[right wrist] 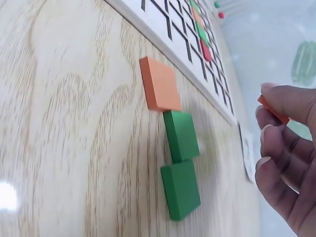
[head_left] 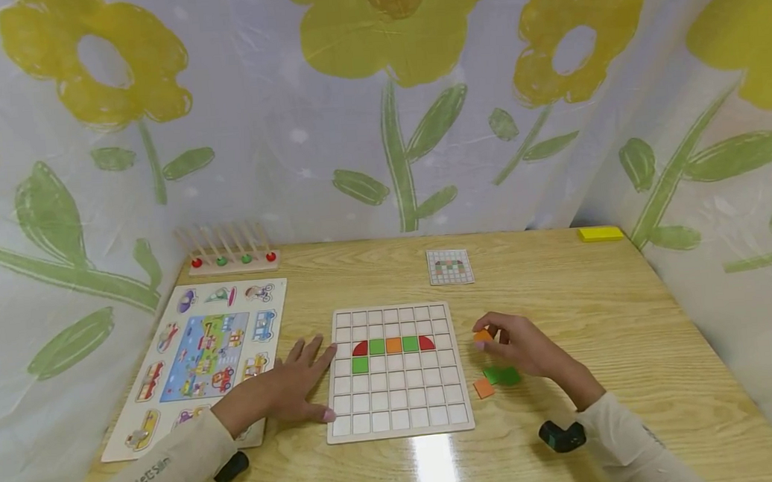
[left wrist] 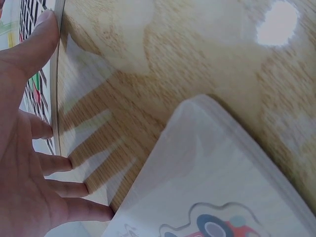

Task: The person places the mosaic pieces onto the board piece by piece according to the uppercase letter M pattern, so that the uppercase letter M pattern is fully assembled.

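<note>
A white grid board point(head_left: 397, 401) lies mid-table. One row holds a red quarter-round tile point(head_left: 361, 348), green, orange and green squares, then another red quarter-round point(head_left: 426, 343); a green square point(head_left: 359, 364) sits below the left end. My left hand point(head_left: 295, 385) rests with spread fingers at the board's left edge, thumb on its lower corner. Right of the board, my right hand point(head_left: 517, 344) pinches an orange square tile point(right wrist: 273, 109) between thumb and fingers, raised off the table. Beneath it lie another orange tile point(right wrist: 162, 85) and two green tiles point(right wrist: 181, 136), touching end to end.
A small pattern card point(head_left: 450, 267) lies behind the board. At left is a vehicle picture puzzle point(head_left: 274, 368), with a pegged bead stand point(head_left: 234, 264) behind it. A yellow block point(head_left: 601, 234) sits at the far right corner, before a flowered curtain point(head_left: 490, 189).
</note>
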Demonstrator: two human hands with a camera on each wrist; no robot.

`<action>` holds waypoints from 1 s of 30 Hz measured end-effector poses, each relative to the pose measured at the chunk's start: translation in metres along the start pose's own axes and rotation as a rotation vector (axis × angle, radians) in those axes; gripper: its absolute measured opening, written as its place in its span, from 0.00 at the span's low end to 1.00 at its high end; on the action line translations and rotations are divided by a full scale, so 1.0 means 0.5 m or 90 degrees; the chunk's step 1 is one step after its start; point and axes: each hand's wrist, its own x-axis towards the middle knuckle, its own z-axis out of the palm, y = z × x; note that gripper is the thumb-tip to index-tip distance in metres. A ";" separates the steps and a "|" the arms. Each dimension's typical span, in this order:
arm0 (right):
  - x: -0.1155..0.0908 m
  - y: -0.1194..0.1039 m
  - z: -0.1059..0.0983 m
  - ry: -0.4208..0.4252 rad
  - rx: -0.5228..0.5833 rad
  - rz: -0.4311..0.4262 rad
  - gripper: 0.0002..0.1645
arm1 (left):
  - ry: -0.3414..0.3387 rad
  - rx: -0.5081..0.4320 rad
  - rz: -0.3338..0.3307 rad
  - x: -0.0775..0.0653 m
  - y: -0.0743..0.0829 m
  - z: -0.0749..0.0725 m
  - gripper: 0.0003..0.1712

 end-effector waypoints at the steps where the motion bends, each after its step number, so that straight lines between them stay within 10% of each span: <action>1: 0.002 -0.002 0.002 -0.001 0.001 0.000 0.14 | 0.000 0.000 0.000 0.000 0.000 0.000 0.66; 30: 0.044 -0.055 0.055 -0.072 0.020 -0.008 0.17 | -0.002 -0.006 -0.004 -0.003 0.003 -0.002 0.65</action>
